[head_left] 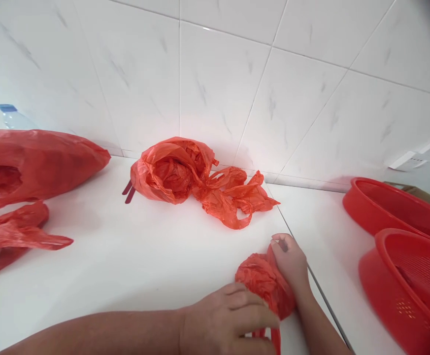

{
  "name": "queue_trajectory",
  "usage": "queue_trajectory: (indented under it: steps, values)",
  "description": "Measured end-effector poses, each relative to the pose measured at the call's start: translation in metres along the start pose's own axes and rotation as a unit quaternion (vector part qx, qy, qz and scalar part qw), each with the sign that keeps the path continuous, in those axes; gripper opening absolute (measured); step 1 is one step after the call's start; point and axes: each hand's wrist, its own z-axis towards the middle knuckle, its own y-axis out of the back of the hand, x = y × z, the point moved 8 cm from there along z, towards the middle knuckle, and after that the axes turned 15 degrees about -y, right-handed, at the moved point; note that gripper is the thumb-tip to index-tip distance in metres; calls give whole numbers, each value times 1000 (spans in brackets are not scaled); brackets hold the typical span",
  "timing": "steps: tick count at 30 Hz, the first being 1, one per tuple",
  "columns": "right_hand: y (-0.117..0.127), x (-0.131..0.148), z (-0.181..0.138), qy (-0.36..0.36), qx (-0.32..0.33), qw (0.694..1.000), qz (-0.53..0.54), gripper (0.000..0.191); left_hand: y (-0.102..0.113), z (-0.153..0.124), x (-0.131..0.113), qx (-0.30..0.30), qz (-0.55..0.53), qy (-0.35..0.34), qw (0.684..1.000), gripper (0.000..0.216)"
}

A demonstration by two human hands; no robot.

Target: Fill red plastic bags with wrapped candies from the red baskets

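A crumpled red plastic bag [264,276] lies on the white table close to me, between my two hands. My right hand [292,264] pinches a twisted end of it at the far side, thumb against fingertips. My left hand [233,318] reaches across from the left with its fingers curled over the near side, where loose red strips of the bag show beneath them. The thumb of that hand is hidden. Just beyond my hands lies a heap of loose red plastic bags [233,197], touching a fuller, open-mouthed red bag [151,167] stuffed with crumpled plastic.
At the left edge rest a large bulging red bag [63,158] and a smaller red bag [22,236]. A clear bottle with a blue cap [7,107] stands behind. Two red plastic baskets [380,281] sit at the right, past a table seam. A tiled wall [218,88] closes the back.
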Motion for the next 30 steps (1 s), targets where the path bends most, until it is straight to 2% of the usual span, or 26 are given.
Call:
queue_trajectory:
  steps: [3, 6, 8, 10, 12, 16, 20, 24, 27, 30]
  values:
    - [-11, 4, -12, -1, 21, 1000, -15, 32, -8, -6, 12, 61, 53, 61, 995, 42]
    - [-37, 14, -34, 27, 116, 993, 19, 35, -21, -15, 23, 129, 33, 115, 984, 60]
    - [-52, 20, -48, 48, 187, 979, 63, 36, -29, -18, 26, 153, 3, 126, 980, 57]
    - [-60, 21, -55, 48, 229, 968, 89, 38, -32, -19, 27, 157, -12, 119, 980, 46]
    - [-60, 16, -53, 41, 234, 968, 86, 41, -31, -20, 29, 154, -11, 108, 982, 36]
    - [-56, 1, -33, 39, 194, 979, 48, 45, -23, -31, 39, 149, -11, 118, 982, 26]
    - [-60, -8, -23, 34, 195, 980, 2, 47, 3, -49, 45, 95, -7, 163, 982, 20]
    - [-55, 3, -32, 75, 163, 984, 6, 47, 48, -69, 46, 13, 4, 222, 975, 15]
    - [-53, 20, -45, 163, 111, 980, -28, 40, 88, -92, 46, -21, 60, 259, 964, 14]
    - [-57, 39, -57, 284, 58, 955, -68, 38, 130, -125, 45, -29, 155, 309, 938, 2]
